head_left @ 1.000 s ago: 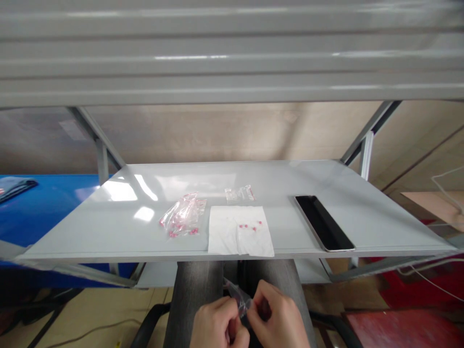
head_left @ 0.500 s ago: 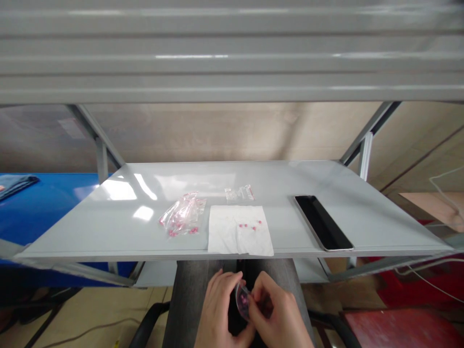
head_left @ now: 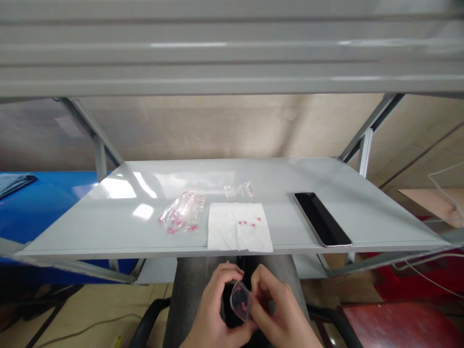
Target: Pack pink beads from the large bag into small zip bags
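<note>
Below a glossy grey desk [head_left: 119,232], the left hand [head_left: 213,309] and right hand [head_left: 278,308] share a grip on a small clear plastic bag [head_left: 237,296] containing pink beads [head_left: 243,306].

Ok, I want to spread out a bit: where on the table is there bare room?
Left of the bags, between napkin and phone, and right of the phone. Crowded: the middle, with bags, napkin and the plastic behind it close together.

Lighting: moderate, indoor; darkest at lower left. Glare: white patches, left side of grey table [head_left: 282,181]; thin streaks along ribbed overhead panel [head_left: 232,58]. Shadow: soft diagonal band, rear wall [head_left: 217,128]. Focus: held clear bag [head_left: 239,300] soft. Distortion: wide-angle stretching towards edges.
</note>
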`<state>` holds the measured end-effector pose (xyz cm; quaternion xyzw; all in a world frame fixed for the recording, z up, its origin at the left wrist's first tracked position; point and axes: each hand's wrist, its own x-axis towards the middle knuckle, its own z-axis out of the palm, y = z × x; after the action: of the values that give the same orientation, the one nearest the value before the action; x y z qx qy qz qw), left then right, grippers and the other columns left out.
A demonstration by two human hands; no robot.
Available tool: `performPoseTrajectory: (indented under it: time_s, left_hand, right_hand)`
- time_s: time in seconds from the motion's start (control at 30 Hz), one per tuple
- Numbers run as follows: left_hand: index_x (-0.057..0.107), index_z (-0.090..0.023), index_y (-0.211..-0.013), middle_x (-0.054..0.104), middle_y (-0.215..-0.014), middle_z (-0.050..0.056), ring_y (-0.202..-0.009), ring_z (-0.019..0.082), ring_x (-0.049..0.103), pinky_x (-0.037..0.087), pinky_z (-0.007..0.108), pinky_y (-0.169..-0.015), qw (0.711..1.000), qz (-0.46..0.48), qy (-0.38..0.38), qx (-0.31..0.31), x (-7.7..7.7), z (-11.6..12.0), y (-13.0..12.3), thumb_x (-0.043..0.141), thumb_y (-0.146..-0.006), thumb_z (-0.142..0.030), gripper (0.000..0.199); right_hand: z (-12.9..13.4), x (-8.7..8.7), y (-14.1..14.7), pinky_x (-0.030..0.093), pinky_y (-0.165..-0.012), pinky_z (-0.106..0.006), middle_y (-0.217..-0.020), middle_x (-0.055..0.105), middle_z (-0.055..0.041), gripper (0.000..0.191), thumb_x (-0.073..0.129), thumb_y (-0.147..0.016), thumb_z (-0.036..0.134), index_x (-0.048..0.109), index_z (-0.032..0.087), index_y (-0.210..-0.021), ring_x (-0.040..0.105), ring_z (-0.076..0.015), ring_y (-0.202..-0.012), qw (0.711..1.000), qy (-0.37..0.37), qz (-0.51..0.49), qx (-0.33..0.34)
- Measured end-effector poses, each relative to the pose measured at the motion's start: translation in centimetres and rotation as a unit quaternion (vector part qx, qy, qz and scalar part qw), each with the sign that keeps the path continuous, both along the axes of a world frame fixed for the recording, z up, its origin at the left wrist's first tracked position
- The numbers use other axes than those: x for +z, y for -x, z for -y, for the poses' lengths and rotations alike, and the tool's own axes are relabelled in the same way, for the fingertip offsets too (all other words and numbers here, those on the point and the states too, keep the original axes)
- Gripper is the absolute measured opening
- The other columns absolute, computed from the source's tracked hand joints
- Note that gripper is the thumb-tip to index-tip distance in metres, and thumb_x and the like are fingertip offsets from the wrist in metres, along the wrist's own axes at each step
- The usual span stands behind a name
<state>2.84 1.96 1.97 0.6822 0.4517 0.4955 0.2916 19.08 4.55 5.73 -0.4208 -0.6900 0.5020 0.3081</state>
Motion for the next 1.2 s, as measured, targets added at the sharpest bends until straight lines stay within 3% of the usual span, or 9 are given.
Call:
performPoseTrajectory:
  time_s: [0.23,0.53,0.7,0.83,0.97,1.2]
  left_hand:
    - [0.052,-0.024,-0.099,0.058,-0.084,-0.003,-0.070,0.013,0.056,0.047,0.022,-0.062,0.990,0.037,0.129,-0.039,0.2,0.0,0.2,0.073,-0.068,-0.013,0.039]
    - [0.053,-0.022,-0.098,0.058,-0.081,-0.002,-0.067,0.013,0.054,0.043,0.023,-0.062,0.986,0.010,0.144,-0.083,0.8,-0.2,0.3,0.069,-0.070,-0.013,0.033]
    - [0.055,-0.023,-0.101,0.060,-0.077,-0.003,-0.063,0.013,0.055,0.042,0.022,-0.057,0.986,-0.037,0.139,-0.083,1.0,-0.5,1.0,0.068,-0.071,-0.014,0.034]
    - [0.057,-0.024,-0.109,0.066,-0.089,0.000,-0.073,0.017,0.062,0.048,0.025,-0.066,0.986,-0.070,0.133,-0.073,1.4,-0.6,1.2,0.067,-0.065,-0.009,0.048]
    - [0.056,-0.026,-0.120,0.068,-0.106,0.004,-0.091,0.024,0.065,0.051,0.033,-0.081,0.987,-0.063,0.135,-0.060,1.5,-0.7,0.8,0.079,-0.059,-0.018,0.065]
    - [0.062,-0.022,-0.099,0.067,-0.086,0.001,-0.073,0.018,0.060,0.046,0.026,-0.066,0.989,-0.015,0.140,-0.050,0.9,-0.8,0.5,0.084,-0.058,-0.030,0.047]
  right_hand:
    - [0.0,-0.1,-0.3,0.032,-0.055,-0.021,-0.068,0.045,0.0052,0.013,0.050,-0.081,0.015,0.040,0.023,-0.077,0.043,-0.0113,-0.060,0.999,0.025,-0.034,0.010]
    - [-0.1,0.6,-0.1,0.029,-0.054,-0.020,-0.065,0.041,0.0070,0.018,0.055,-0.079,0.019,0.038,0.022,-0.075,0.037,-0.0097,-0.058,0.988,0.094,-0.120,0.025]
    - [-0.4,0.6,-0.4,0.029,-0.051,-0.019,-0.062,0.039,0.0078,0.023,0.059,-0.078,0.020,0.037,0.022,-0.072,0.034,-0.0088,-0.056,0.982,0.112,-0.152,-0.007]
    - [-0.5,0.3,-0.5,0.029,-0.049,-0.018,-0.061,0.038,0.0083,0.021,0.058,-0.079,0.019,0.038,0.022,-0.073,0.034,-0.0082,-0.053,0.978,0.113,-0.173,-0.023]
    - [-0.5,0.1,-0.4,0.030,-0.050,-0.018,-0.062,0.040,0.0080,0.016,0.056,-0.078,0.018,0.041,0.022,-0.075,0.036,-0.0084,-0.053,0.980,0.110,-0.167,-0.017]
    - [-0.2,0.3,-0.6,0.034,-0.052,-0.020,-0.060,0.050,0.0042,0.008,0.051,-0.078,0.015,0.053,0.019,-0.072,0.047,-0.0110,-0.054,0.998,0.036,-0.049,-0.018]
